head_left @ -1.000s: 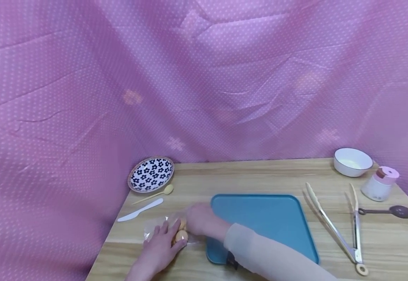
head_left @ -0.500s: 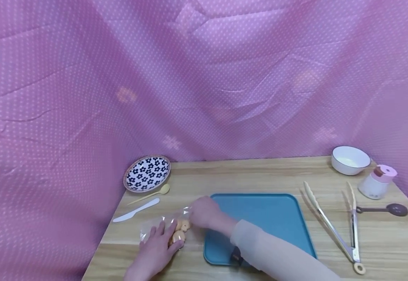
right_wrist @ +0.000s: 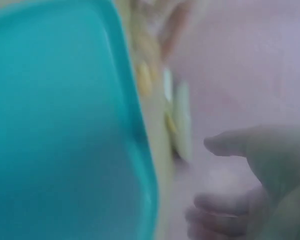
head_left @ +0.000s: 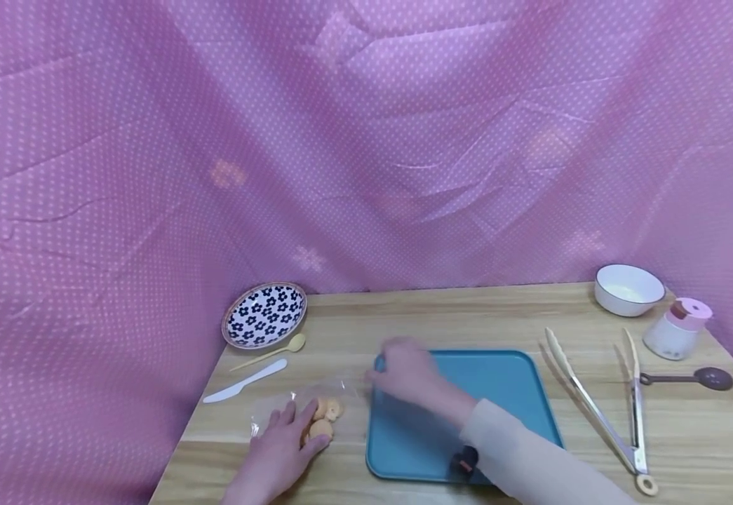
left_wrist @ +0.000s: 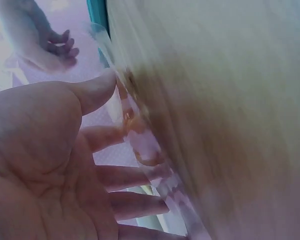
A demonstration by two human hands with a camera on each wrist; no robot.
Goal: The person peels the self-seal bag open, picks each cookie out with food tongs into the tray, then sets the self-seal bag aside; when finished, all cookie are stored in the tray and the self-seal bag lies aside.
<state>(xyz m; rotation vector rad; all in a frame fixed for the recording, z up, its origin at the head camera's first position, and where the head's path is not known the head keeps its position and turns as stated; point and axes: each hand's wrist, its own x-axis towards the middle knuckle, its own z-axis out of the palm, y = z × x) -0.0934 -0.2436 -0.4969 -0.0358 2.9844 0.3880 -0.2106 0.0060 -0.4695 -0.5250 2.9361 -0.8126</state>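
Observation:
My left hand [head_left: 280, 442] rests on a clear plastic bag [head_left: 348, 401] at the front left of the table, its fingers nearly straight. Round tan biscuits [head_left: 321, 429] show inside the bag, beside the thumb and index finger; part of the bag is hidden under the hand. In the left wrist view, the fingers [left_wrist: 132, 176] lie along the plastic. Slightly blurred, my right hand [head_left: 407, 368] hovers over the left part of a blue tray [head_left: 499, 393]. Its thumb [right_wrist: 225, 143] stands apart from the loosely bent fingers in the right wrist view, with nothing held between them.
Left of the tray lie a white knife [head_left: 246, 381], a yellow spoon [head_left: 294, 343] and a flower-patterned dish [head_left: 265, 315]. On the right are tongs [head_left: 600, 414], a dark spoon [head_left: 713, 379], a pink-lidded jar [head_left: 675, 337] and a white bowl [head_left: 625, 298]. Pink cloth [head_left: 404, 175] hangs behind.
My right hand has left the bag's right end and moved right, over the tray. The left hand has stayed on the bag, and more of the biscuits can be seen.

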